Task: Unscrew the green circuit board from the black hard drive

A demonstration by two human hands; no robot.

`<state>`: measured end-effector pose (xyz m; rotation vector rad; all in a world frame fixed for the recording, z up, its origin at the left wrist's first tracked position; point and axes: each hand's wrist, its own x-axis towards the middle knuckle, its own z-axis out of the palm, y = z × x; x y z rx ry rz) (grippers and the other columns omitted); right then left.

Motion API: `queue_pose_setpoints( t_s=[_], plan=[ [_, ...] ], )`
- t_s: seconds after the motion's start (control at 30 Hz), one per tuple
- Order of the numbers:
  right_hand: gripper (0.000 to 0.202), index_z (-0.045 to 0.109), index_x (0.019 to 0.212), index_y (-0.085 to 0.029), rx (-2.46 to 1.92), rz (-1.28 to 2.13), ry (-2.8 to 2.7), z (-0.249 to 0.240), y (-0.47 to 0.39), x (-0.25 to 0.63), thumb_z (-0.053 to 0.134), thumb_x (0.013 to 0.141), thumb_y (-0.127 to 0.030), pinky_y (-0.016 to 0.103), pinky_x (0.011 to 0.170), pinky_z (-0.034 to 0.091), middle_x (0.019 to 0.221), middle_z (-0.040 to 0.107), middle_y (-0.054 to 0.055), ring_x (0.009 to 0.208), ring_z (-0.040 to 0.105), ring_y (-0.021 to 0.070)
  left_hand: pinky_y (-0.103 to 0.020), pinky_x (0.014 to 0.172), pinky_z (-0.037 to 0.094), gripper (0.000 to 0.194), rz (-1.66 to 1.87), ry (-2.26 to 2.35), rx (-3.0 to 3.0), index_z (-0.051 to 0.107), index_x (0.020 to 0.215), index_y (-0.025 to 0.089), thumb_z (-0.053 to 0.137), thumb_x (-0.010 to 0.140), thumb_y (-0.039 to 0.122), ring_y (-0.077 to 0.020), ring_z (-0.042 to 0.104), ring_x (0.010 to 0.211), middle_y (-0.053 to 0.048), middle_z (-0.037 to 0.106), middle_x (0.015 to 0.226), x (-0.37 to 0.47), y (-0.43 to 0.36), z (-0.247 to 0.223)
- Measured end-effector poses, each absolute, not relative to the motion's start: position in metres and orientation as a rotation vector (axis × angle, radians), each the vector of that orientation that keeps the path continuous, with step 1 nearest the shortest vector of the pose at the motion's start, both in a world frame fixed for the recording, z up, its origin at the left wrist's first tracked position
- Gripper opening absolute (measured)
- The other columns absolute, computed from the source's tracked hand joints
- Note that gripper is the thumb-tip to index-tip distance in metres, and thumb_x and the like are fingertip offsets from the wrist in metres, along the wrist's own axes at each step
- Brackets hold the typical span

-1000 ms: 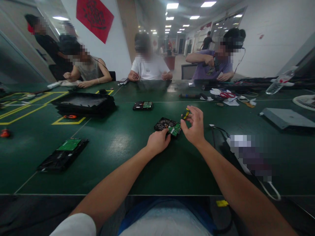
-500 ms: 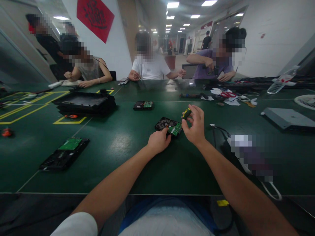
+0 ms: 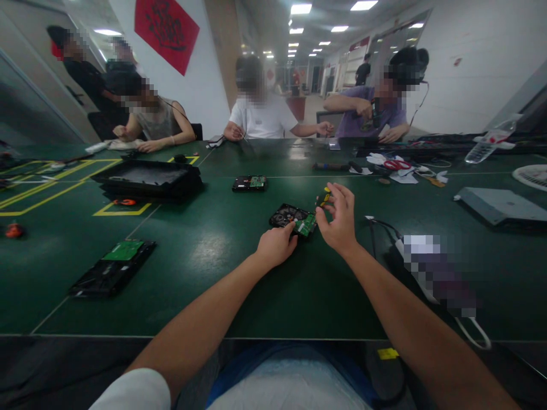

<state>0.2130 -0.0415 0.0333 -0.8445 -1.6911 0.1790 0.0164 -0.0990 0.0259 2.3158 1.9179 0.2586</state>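
A hard drive [image 3: 282, 214] lies on the green table in front of me, its green circuit board facing up at the right end. My left hand [image 3: 277, 245] grips the near edge of the drive, with the index finger across its top. Between the thumb and fingers of my right hand [image 3: 339, 219] is the black and yellow handle of a screwdriver [image 3: 323, 197], held tilted at the drive's right end. The screwdriver's tip is too small to make out against the board.
Another hard drive [image 3: 249, 183] lies further back, and a larger one [image 3: 113, 267] at the left. Black trays [image 3: 147, 181] are stacked at back left. A white power strip [image 3: 421, 273] and a grey metal case [image 3: 502, 206] lie to my right. Several people sit across the table.
The screwdriver handle has turned slightly in my right hand, showing its yellow part differently. My left hand and the hard drive stay in place.
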Motion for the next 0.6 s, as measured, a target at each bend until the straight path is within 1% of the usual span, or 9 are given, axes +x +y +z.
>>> queue_pose_setpoints(
  t_s=[0.1, 0.27, 0.43, 0.53, 0.6],
  plan=[
    [0.067, 0.04, 0.156, -0.035, -0.836, 0.166, -1.678, 0.033, -0.0403, 0.2131, 0.063, 0.094, -0.027, 0.049, 0.089, 0.069, 0.153, 0.036, 0.014, 0.113, 0.068, 0.0263, -0.042, 0.092, 0.057, 0.054, 0.251, 1.918, 2.307, 0.048, 0.156, 0.027, 0.046, 0.105, 0.045, -0.0308, 0.075, 0.106, -0.013, 0.077, 0.119, 0.016, -0.098, 0.0259],
    [0.068, 0.044, 0.152, -0.035, -0.847, 0.117, -1.661, 0.0331, -0.0385, 0.2157, 0.071, 0.089, -0.028, 0.049, 0.087, 0.069, 0.15, 0.039, 0.013, 0.108, 0.068, 0.0256, -0.041, 0.094, 0.057, 0.055, 0.236, 1.897, 2.322, 0.046, 0.158, 0.029, 0.046, 0.105, 0.044, -0.0292, 0.075, 0.107, -0.012, 0.076, 0.122, 0.0149, -0.0969, 0.0261],
    [0.068, 0.042, 0.153, -0.034, -0.814, 0.184, -1.672, 0.0318, -0.0386, 0.2144, 0.065, 0.091, -0.023, 0.049, 0.091, 0.068, 0.155, 0.037, 0.013, 0.117, 0.067, 0.0273, -0.039, 0.094, 0.057, 0.055, 0.228, 1.867, 2.367, 0.047, 0.158, 0.027, 0.046, 0.105, 0.042, -0.0285, 0.075, 0.108, -0.011, 0.077, 0.121, 0.0155, -0.0976, 0.0282],
    [0.068, 0.039, 0.154, -0.034, -0.781, 0.228, -1.67, 0.0315, -0.039, 0.2137, 0.062, 0.092, -0.021, 0.048, 0.092, 0.068, 0.156, 0.034, 0.014, 0.115, 0.068, 0.026, -0.04, 0.094, 0.057, 0.053, 0.254, 1.859, 2.375, 0.05, 0.156, 0.025, 0.046, 0.106, 0.041, -0.0287, 0.075, 0.107, -0.012, 0.077, 0.12, 0.0161, -0.099, 0.0294],
    [0.068, 0.04, 0.154, -0.034, -0.798, 0.213, -1.667, 0.0319, -0.039, 0.2144, 0.065, 0.092, -0.023, 0.048, 0.091, 0.068, 0.155, 0.035, 0.014, 0.114, 0.068, 0.026, -0.04, 0.094, 0.057, 0.051, 0.278, 1.852, 2.381, 0.052, 0.154, 0.024, 0.045, 0.106, 0.041, -0.0289, 0.075, 0.107, -0.012, 0.077, 0.12, 0.0163, -0.1, 0.0296]
  ],
)
